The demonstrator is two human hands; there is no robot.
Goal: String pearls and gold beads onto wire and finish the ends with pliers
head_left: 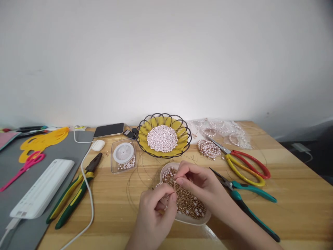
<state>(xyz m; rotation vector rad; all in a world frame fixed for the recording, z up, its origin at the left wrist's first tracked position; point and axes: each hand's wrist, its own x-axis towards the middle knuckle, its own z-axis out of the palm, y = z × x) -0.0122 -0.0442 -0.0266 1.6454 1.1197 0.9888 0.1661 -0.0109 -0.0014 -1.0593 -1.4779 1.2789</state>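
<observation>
My left hand (156, 210) is closed in a pinch, thumb against index finger, over the front left of a pale dish (191, 221). Just above it, my right hand (204, 185) pinches too, its fingertips almost meeting the left ones. Between the fingertips runs a short piece of beaded string (174, 187); its details are too small to make out. Gold beads (188, 201) fill most of the dish, with pinkish pearl beads (169, 173) among them, partly hidden by my hands. Thin clear wire (130, 194) curls over the table left of the dish.
Behind the dish stands a yellow basket (183, 140) of pearl beads. Right lie teal-handled pliers (241, 194), red-and-yellow scissors (244, 163) and bead strands (208, 149). Left are a spool box (123, 156), green-yellow pliers (75, 191), a white cable (90, 194) and a power strip (43, 189).
</observation>
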